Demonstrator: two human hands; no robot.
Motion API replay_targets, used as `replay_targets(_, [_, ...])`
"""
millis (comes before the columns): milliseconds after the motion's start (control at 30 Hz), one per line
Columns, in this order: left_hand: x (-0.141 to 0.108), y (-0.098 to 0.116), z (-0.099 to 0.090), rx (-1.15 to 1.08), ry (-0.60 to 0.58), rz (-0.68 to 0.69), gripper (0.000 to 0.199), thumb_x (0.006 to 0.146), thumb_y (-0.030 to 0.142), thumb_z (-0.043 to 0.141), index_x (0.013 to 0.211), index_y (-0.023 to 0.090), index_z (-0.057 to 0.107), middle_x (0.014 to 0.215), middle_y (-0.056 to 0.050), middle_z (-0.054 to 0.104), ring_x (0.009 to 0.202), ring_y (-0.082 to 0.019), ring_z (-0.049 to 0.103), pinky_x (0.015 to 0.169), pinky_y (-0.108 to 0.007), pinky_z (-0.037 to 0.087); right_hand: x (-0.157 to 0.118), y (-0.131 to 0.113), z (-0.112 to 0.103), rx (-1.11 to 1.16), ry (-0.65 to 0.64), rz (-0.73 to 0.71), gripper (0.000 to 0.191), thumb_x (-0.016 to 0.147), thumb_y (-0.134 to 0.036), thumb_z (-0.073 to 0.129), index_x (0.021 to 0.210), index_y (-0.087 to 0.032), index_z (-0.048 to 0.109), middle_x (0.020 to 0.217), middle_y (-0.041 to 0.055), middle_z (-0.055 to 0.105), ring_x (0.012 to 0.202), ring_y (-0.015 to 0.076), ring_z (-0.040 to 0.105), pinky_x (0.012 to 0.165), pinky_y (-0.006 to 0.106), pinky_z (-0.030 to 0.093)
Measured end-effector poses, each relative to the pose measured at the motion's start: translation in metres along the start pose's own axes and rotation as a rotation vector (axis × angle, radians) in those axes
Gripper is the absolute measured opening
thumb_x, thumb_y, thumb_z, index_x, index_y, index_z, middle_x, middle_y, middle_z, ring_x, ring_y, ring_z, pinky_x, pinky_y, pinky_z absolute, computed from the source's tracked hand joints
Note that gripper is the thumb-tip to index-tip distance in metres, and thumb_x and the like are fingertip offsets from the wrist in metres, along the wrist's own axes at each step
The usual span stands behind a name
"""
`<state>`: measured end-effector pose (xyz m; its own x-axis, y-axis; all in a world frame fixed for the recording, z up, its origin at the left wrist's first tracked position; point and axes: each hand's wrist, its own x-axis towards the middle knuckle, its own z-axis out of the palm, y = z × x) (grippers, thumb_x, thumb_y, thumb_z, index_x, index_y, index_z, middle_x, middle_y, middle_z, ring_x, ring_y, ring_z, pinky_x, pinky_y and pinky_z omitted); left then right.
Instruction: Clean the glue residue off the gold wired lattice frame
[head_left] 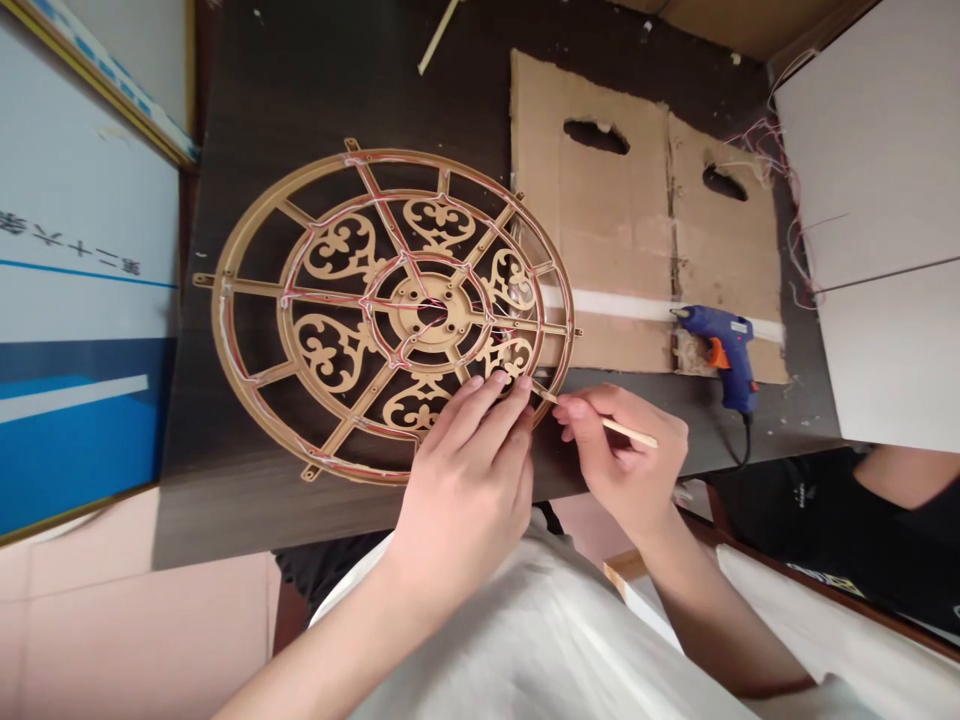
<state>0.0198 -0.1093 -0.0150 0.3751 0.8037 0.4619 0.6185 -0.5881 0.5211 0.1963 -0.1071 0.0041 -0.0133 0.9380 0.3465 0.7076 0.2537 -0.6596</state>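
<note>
A round gold-coloured metal frame (pixel 341 408) with scrollwork panels lies on the dark table, red and white wires running along its rings and spokes. My left hand (pixel 472 470) rests on its near right part, fingers stretched out and lying over the rim and a scroll panel. Pinched between the fingers of my right hand (pixel 630 450) is a thin wooden stick (pixel 634 432). Its tip points left and meets the outer ring beside my left fingertips. What lies under my left palm is hidden.
A blue hot glue gun (pixel 724 340) lies at the right edge of a flattened cardboard sheet (pixel 600 220), its cord trailing toward the near edge. Another stick (pixel 437 38) lies at the back. Loose thin wires (pixel 799 215) hang by white panels. Part of another person shows at right.
</note>
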Motion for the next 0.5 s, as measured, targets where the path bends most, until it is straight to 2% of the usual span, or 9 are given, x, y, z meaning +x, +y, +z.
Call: replay_targets(500, [0.0006,0.0003,-0.0004,0.015,0.007,0.012,0.022,0.092,0.005,0.066,0.111,0.005,0.078,0.133,-0.011,0.075,0.126,-0.03,0.068,0.116,-0.048,0.054,0.0031,0.0032,-0.0024,0.085,-0.061,-0.005,0.017,0.099,-0.014,0.066,0.086,-0.021,0.073,0.075,-0.0007,0.076,0.063,0.0135,0.07,0.061,0.026,0.056])
